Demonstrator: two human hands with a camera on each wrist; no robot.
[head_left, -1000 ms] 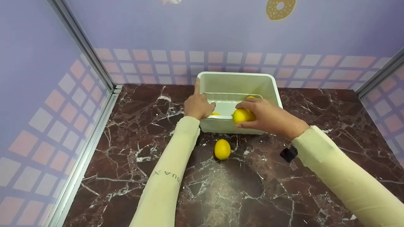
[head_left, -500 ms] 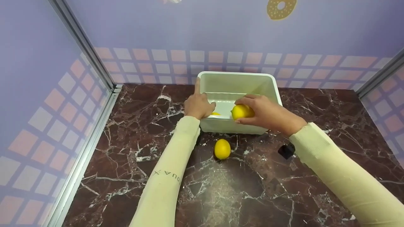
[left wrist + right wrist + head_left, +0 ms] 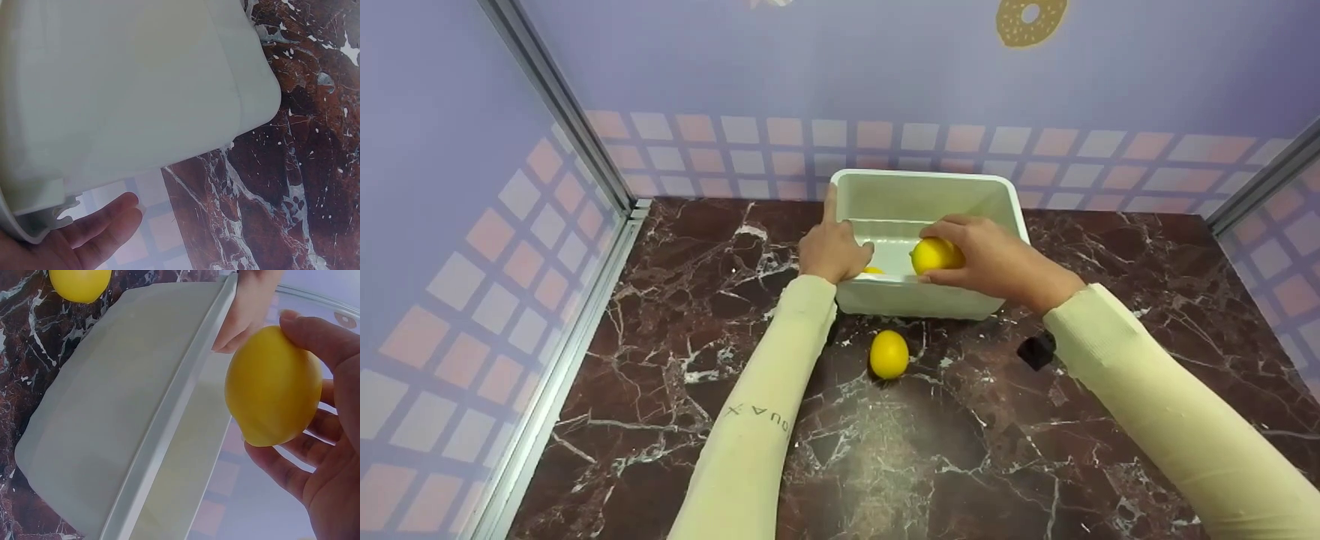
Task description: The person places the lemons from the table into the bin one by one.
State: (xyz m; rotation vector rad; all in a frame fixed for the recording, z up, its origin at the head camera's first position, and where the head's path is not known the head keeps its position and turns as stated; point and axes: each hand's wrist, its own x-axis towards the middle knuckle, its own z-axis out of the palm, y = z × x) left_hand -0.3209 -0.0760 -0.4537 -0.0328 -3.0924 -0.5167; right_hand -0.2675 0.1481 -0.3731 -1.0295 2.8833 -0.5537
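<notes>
A whitish plastic bin (image 3: pixel 915 298) stands against the back wall. My left hand (image 3: pixel 831 249) grips its left front corner, index finger stretched along the left rim; in the left wrist view, fingers (image 3: pixel 109 228) reach past the rim outside the bin wall (image 3: pixel 135 84). Over the front rim, my right hand (image 3: pixel 997 262) holds a yellow lemon (image 3: pixel 936 256) between thumb and fingers. The right wrist view shows that lemon (image 3: pixel 273 385) just above the rim. A sliver of another lemon (image 3: pixel 873 270) shows inside by my left thumb. One more lemon (image 3: pixel 889 355) lies in front of the bin.
The dark marbled tabletop (image 3: pixel 885 450) extends toward me. A small black block (image 3: pixel 1037 351) is beside my right sleeve cuff. Purple panels with pink and white squares (image 3: pixel 784 131) enclose the back and sides, with a metal frame (image 3: pixel 562 105) at the left corner.
My right hand has moved slightly away from me with the lemon, now a bit higher in the head view. A lemon seen behind that hand earlier is now hidden. My left hand stays put.
</notes>
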